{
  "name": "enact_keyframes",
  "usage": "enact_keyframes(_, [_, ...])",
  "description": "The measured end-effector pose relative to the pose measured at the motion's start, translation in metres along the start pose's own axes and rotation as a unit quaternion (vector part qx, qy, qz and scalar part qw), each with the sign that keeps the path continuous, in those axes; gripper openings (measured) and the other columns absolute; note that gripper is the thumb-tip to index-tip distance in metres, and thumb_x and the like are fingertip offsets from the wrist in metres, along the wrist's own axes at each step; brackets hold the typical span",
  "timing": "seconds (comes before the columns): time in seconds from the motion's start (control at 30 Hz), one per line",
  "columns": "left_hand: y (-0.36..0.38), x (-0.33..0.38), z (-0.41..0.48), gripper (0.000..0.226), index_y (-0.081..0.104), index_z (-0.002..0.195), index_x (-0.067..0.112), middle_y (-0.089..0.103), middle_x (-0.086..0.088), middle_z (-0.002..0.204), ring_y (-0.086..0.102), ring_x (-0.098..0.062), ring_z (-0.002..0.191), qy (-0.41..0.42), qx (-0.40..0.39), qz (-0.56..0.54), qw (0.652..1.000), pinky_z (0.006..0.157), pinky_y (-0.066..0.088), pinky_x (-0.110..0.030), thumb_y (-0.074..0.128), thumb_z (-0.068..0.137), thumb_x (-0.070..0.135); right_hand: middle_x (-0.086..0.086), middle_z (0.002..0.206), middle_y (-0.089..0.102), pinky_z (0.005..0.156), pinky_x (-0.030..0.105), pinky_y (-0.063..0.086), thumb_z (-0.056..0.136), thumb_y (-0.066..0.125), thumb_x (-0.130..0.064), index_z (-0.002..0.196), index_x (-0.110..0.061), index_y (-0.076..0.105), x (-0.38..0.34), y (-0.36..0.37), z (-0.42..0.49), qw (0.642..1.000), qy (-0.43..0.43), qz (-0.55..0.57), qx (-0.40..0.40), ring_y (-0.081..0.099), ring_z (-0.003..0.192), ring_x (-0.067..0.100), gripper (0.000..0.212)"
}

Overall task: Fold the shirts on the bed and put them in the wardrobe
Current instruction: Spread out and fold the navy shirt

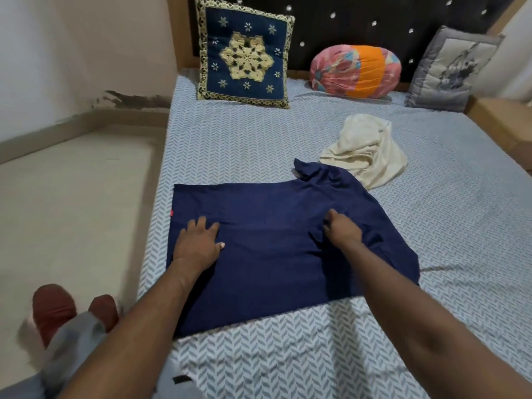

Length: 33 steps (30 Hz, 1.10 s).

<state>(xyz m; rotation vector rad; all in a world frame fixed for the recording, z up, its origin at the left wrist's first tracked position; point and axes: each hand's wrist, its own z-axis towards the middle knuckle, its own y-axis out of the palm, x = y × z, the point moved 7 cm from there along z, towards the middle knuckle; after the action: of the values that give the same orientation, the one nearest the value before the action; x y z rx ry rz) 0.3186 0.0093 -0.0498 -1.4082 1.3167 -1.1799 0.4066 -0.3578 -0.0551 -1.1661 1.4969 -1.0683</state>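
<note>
Forearms come in from the bottom edge. Left hand point(198, 240) lies flat with fingers spread, pressing the navy shirt point(273, 260). Right hand point(342, 228) is curled, pinching a bunch of the same cloth. The shirt is spread at the near left of the bed point(288, 133). Step looks like smoothing before the first fold; next, bring the rumpled right side over squarely. Cream shirt point(365, 148) is crumpled just beyond. Cushions point(244, 50) lean on the headboard point(374, 12), bare floor point(72, 197) to the left. No wardrobe in view.

The navy shirt point(273, 254) lies spread flat on the bed point(230, 145) before me; a cream shirt point(365, 151) sits crumpled just beyond it.
</note>
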Motion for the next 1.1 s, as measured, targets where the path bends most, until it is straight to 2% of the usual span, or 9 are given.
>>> enact_keyframes(0.07, [-0.006,-0.012,0.020,0.058,0.038,0.143,0.023,0.034,-0.011,0.146,0.038,-0.030,0.126,-0.002,0.003,0.003,1.000,0.100,0.038,-0.044,0.049,0.094,0.050,0.018,0.117,0.059,0.074,0.039,0.043,0.094,0.049,-0.025,0.121,-0.011,0.050,-0.006,-0.008,0.018,0.999,0.019,0.013,0.023,0.058,0.105,0.038,0.031])
enact_keyframes(0.13, [-0.013,-0.032,0.045,0.056,0.038,0.143,0.021,0.033,-0.012,0.147,0.039,-0.031,0.126,-0.008,0.001,-0.012,1.000,0.100,0.039,-0.045,0.052,0.094,0.043,0.020,0.115,0.058,0.074,0.040,0.042,0.093,0.050,-0.022,0.121,-0.008,0.050,-0.032,-0.010,0.042,0.999,-0.030,0.026,0.028,0.057,0.105,0.041,0.031])
enact_keyframes(0.3, [-0.032,-0.068,0.097,0.051,0.037,0.143,0.016,0.035,-0.011,0.143,0.042,-0.029,0.125,-0.003,0.001,-0.051,0.999,0.093,0.046,-0.044,0.050,0.094,0.018,0.019,0.132,0.050,0.093,0.046,0.046,0.093,0.049,-0.017,0.143,-0.027,0.042,-0.090,-0.014,0.088,0.997,-0.063,0.012,-0.043,0.052,0.117,0.040,0.052])
enact_keyframes(0.43, [-0.038,-0.088,0.127,0.041,0.043,0.137,0.015,0.043,-0.009,0.136,0.038,-0.027,0.126,0.020,-0.003,-0.007,1.000,0.091,0.044,-0.040,0.046,0.096,0.016,0.014,0.137,0.055,0.095,0.043,0.047,0.095,0.049,-0.018,0.144,-0.029,0.044,-0.098,-0.019,0.116,0.995,-0.047,-0.053,-0.073,0.054,0.119,0.037,0.051])
enact_keyframes(0.5, [-0.042,-0.096,0.135,0.035,0.048,0.130,0.013,0.049,-0.009,0.129,0.041,-0.027,0.122,0.020,0.022,0.002,1.000,0.088,0.043,-0.038,0.045,0.095,0.013,0.013,0.132,0.058,0.095,0.043,0.049,0.096,0.049,-0.019,0.138,-0.028,0.052,-0.096,-0.019,0.127,0.996,-0.020,-0.046,-0.077,0.058,0.114,0.034,0.043])
enact_keyframes(0.57, [-0.047,-0.098,0.139,0.031,0.053,0.123,0.014,0.055,-0.008,0.124,0.045,-0.027,0.119,0.019,0.046,0.018,0.999,0.088,0.041,-0.037,0.047,0.093,0.009,0.014,0.113,0.065,0.085,0.044,0.056,0.094,0.051,-0.020,0.122,-0.022,0.062,-0.090,-0.022,0.133,0.998,0.015,0.007,-0.063,0.064,0.096,0.032,0.030])
enact_keyframes(0.67, [-0.052,-0.106,0.135,0.028,0.058,0.118,0.016,0.058,-0.007,0.120,0.048,-0.027,0.115,0.012,0.078,0.013,0.997,0.088,0.040,-0.037,0.048,0.092,0.009,0.015,0.096,0.069,0.080,0.048,0.058,0.090,0.055,-0.023,0.099,-0.019,0.063,-0.080,-0.031,0.137,0.998,0.056,0.036,-0.020,0.068,0.089,0.034,0.013])
enact_keyframes(0.8, [-0.064,-0.111,0.110,0.023,0.069,0.108,0.019,0.062,-0.006,0.107,0.052,-0.028,0.105,0.028,0.140,-0.025,0.989,0.082,0.042,-0.037,0.055,0.090,0.013,0.010,0.100,0.067,0.080,0.039,0.050,0.090,0.062,-0.028,0.092,-0.021,0.064,-0.074,-0.059,0.093,0.996,0.056,0.016,0.075,0.061,0.100,0.034,0.007])
enact_keyframes(1.1, [-0.058,-0.084,-0.015,0.016,0.078,0.081,0.023,0.062,0.000,0.074,0.055,-0.028,0.077,0.060,0.182,-0.032,0.981,0.064,0.046,-0.036,0.072,0.075,0.009,0.004,0.090,0.071,0.065,0.036,0.049,0.084,0.071,-0.029,0.086,-0.024,0.069,-0.015,-0.052,-0.028,0.982,0.001,0.100,0.160,0.066,0.087,0.031,0.006])
